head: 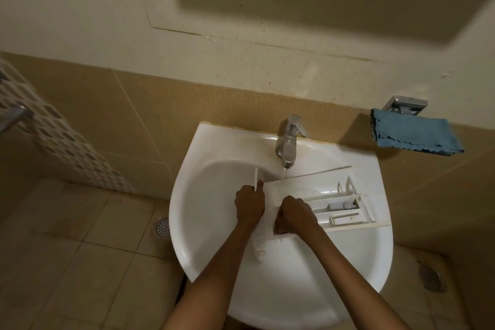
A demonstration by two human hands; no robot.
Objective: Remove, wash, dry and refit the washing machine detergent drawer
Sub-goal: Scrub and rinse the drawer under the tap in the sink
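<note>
**Head view (only cam)**

1. Detergent drawer: out of the machine, lying across the sink. Rear end sits on the sink's R rim; front end hangs over the bowl. Open side faces up, w/ inner compartments and a small insert visible toward the rear.
2. Tap: chrome, single lever, at the back-centre of the sink. Running. Water stream drops onto the drawer's far edge near the front end.
3. Left hand: over the bowl at the drawer's front end, fingers wrapped round the front panel, which shows edge-on as a thin white strip above the knuckles.
4. Right hand: just beside the L hand, knuckles up, fingers curled down into the drawer's front compartment. Palm side hidden; cannot tell if it holds anything.
5. Blue cloth: draped on a chrome wall holder, R of the tap, well apart from the sink.
6. Floor: tiled; one round drain L of the sink, another to the R.
</note>
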